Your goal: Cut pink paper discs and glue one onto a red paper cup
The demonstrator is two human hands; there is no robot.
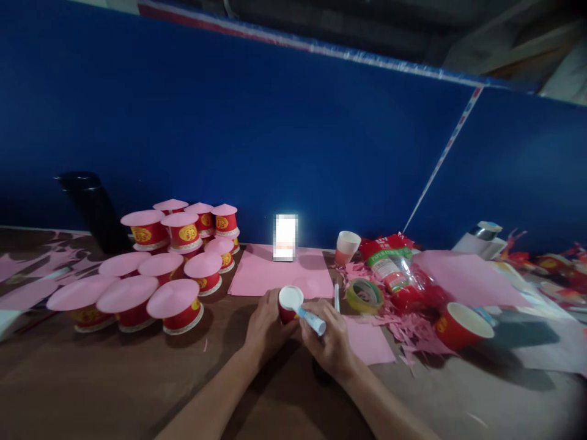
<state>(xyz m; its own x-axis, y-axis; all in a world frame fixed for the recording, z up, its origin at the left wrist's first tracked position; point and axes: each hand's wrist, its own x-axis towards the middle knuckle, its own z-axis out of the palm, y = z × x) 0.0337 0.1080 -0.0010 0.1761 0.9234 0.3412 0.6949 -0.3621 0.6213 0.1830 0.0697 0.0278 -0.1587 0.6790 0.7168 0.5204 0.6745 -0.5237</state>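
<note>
Two hands busy | your left hand [265, 324] grips upturned red cup [290, 304] | your right hand [331, 343] clasps glue stick [310, 319], tip slanting up-left onto cup's white base.

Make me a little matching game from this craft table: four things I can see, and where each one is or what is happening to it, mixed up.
Things
1. upturned red cup
2. glue stick
3. tape roll
4. black flask

Places or states
A. stands at the far left against the blue wall
B. held in the left hand, white base up
C. lies flat on pink paper scraps, right of the hands
D. held in the right hand, tip at the cup's base

Pairs: 1-B, 2-D, 3-C, 4-A
</note>
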